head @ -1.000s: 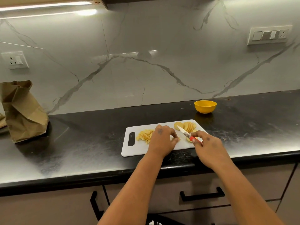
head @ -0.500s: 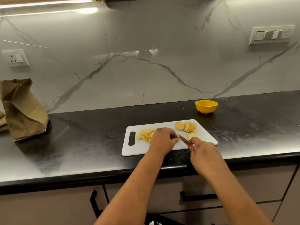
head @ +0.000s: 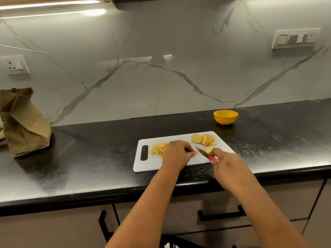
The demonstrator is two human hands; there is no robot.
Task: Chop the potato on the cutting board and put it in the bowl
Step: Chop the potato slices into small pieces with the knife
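1. Head view, the cutting spot: the left hand [head: 176, 154] curls its fingers down on a small potato piece at the centre of the white plastic cutting board [head: 179, 163], which lies at the lower middle of the frame. The right hand [head: 226, 164] grips the red-handled small knife [head: 206, 153], blade pointing up-left toward those fingers. The tip sits just beside the left fingertips; a slip of the blade could nick them.
2. Head view, the piece itself: it is mostly hidden under the left hand, so I cannot tell its size. A thin, small piece could slide or roll under the blade.
3. Head view, the rest of the potato: the pile of pale yellow diced potato [head: 159, 149] lies at the left of the board, and the fanned round potato slices [head: 204, 139] at its upper right. A loose slice [head: 208, 150] lies just beside the knife; a sweep could push it onto the black stone desk [head: 89, 158].
4. Head view, the round yellow bowl [head: 225, 116]: it stands right of centre, apart from the board, apparently empty. Carrying dice that far risks spills.
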